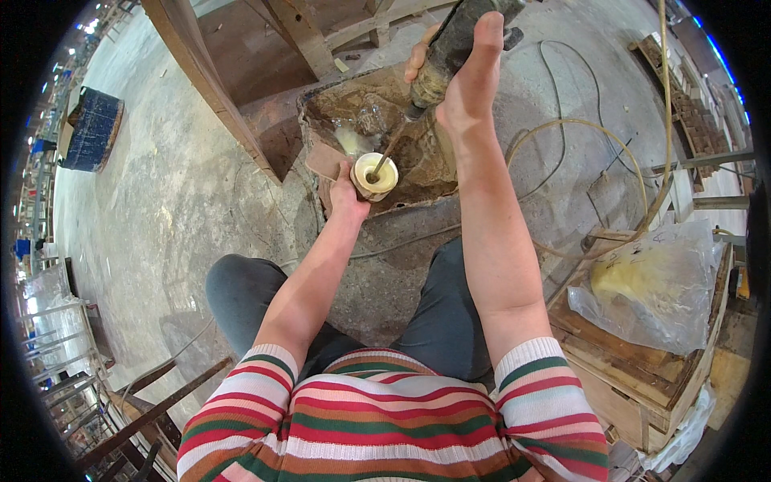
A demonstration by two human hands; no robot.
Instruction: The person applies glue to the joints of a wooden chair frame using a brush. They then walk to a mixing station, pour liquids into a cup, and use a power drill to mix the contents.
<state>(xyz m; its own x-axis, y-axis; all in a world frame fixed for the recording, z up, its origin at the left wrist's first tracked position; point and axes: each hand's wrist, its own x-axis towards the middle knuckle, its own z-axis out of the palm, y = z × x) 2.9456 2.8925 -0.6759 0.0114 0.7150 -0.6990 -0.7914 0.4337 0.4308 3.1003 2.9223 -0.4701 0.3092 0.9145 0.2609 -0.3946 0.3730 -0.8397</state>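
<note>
My left hand [348, 197] grips a small round cup [390, 178] with a pale cream-coloured mass inside. My right hand [472, 92] is closed around a dark, dirt-crusted power drill [451, 58], held at a slant above and to the right. A thin rod [390, 146] runs from the drill down into the cup. Next to my left fingers is a flat tan piece [324, 161]; I cannot tell whether it joins the cup. Beneath them lies a shallow, brown-stained tray [430, 173] with a pale yellow spill [350, 141] in it.
Wooden boards [217, 88] stand upright just beyond the tray. A yellow hose [562, 122] and dark cables curl across the floor on the right. A plastic bag with yellow material [642, 281] rests on a wooden crate at the right. A blue bucket [92, 131] stands far left.
</note>
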